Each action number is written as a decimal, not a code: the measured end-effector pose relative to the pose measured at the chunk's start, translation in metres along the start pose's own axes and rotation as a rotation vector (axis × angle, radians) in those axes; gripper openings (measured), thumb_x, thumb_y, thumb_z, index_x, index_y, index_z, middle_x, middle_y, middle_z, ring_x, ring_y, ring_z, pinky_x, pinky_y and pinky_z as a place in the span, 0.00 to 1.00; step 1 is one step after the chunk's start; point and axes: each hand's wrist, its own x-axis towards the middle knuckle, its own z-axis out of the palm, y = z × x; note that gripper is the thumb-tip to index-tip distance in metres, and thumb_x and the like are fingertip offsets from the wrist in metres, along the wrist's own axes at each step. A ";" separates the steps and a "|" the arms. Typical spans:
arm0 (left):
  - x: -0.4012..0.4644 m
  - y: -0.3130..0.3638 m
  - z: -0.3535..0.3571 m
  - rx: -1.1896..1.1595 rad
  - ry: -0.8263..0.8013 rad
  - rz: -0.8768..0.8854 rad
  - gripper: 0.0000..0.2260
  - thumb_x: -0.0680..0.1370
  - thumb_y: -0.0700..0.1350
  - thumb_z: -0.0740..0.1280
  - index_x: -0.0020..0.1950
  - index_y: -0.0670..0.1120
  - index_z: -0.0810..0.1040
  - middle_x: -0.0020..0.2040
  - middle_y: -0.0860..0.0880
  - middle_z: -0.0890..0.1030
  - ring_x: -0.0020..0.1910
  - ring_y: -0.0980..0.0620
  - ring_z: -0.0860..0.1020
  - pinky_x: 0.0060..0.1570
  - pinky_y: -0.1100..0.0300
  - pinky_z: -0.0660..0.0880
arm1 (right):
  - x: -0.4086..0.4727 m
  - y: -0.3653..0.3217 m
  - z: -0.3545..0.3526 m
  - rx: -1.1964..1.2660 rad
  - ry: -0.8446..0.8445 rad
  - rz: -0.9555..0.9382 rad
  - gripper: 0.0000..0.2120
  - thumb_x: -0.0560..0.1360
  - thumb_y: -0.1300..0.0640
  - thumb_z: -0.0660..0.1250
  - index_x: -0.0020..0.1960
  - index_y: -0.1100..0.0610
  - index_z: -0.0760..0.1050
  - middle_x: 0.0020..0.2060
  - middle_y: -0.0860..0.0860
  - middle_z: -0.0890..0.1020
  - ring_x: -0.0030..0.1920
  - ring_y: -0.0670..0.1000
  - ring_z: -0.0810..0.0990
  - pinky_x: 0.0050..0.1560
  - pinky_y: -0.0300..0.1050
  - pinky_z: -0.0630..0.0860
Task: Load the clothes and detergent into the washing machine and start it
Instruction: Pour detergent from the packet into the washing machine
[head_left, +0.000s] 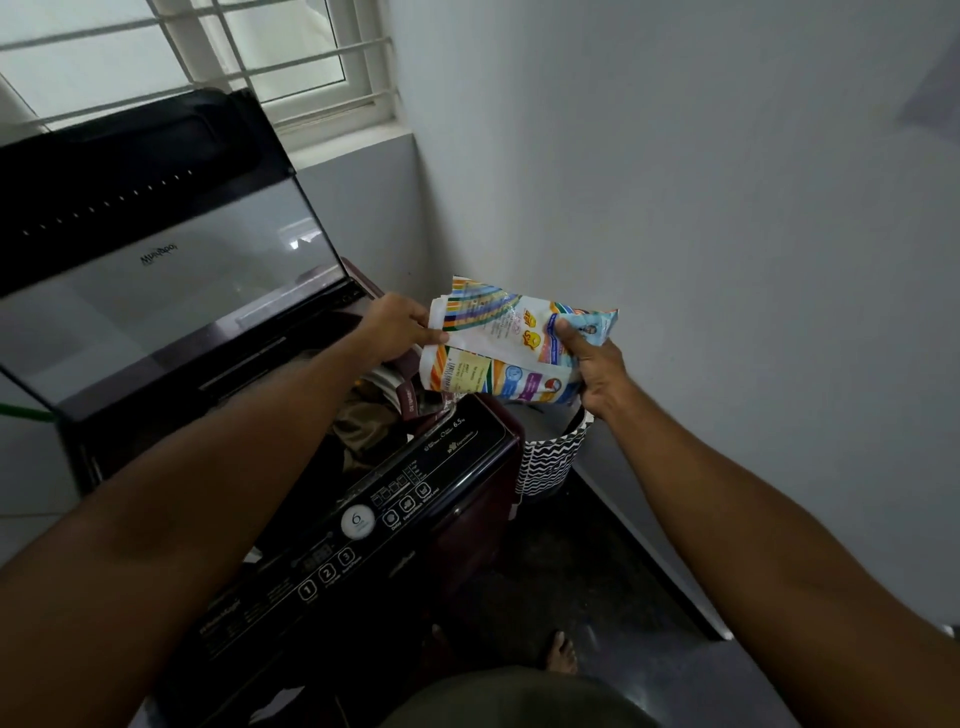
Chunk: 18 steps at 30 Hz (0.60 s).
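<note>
A colourful detergent packet hangs in the air over the right rim of a top-loading washing machine. My left hand pinches the packet's left edge. My right hand grips its right end. The machine's glass lid stands raised at the left. Brownish clothes lie inside the open drum, partly hidden by my left forearm. The dark control panel with round buttons runs along the machine's front edge.
A black-and-white patterned laundry basket stands on the dark floor between the machine and the white wall. A barred window is behind the lid. My bare foot shows at the bottom.
</note>
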 end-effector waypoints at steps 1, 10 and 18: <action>0.000 -0.001 0.003 -0.018 0.014 -0.003 0.11 0.72 0.45 0.76 0.50 0.41 0.83 0.43 0.50 0.83 0.40 0.55 0.82 0.42 0.60 0.80 | 0.001 -0.001 -0.001 -0.020 0.010 -0.009 0.21 0.69 0.55 0.78 0.58 0.60 0.79 0.45 0.57 0.87 0.42 0.56 0.87 0.37 0.51 0.82; 0.018 -0.021 0.024 -0.060 0.054 -0.002 0.11 0.75 0.40 0.74 0.56 0.40 0.82 0.52 0.47 0.84 0.49 0.52 0.81 0.47 0.59 0.76 | 0.010 -0.003 0.001 -0.096 0.060 -0.061 0.22 0.67 0.53 0.80 0.58 0.59 0.80 0.46 0.56 0.87 0.45 0.57 0.87 0.42 0.55 0.83; 0.029 -0.039 0.030 0.040 0.095 0.025 0.07 0.72 0.43 0.77 0.49 0.46 0.85 0.48 0.49 0.85 0.47 0.51 0.83 0.53 0.49 0.81 | 0.018 -0.006 0.000 -0.183 0.072 -0.084 0.23 0.66 0.51 0.80 0.58 0.58 0.80 0.47 0.55 0.87 0.47 0.57 0.87 0.49 0.61 0.82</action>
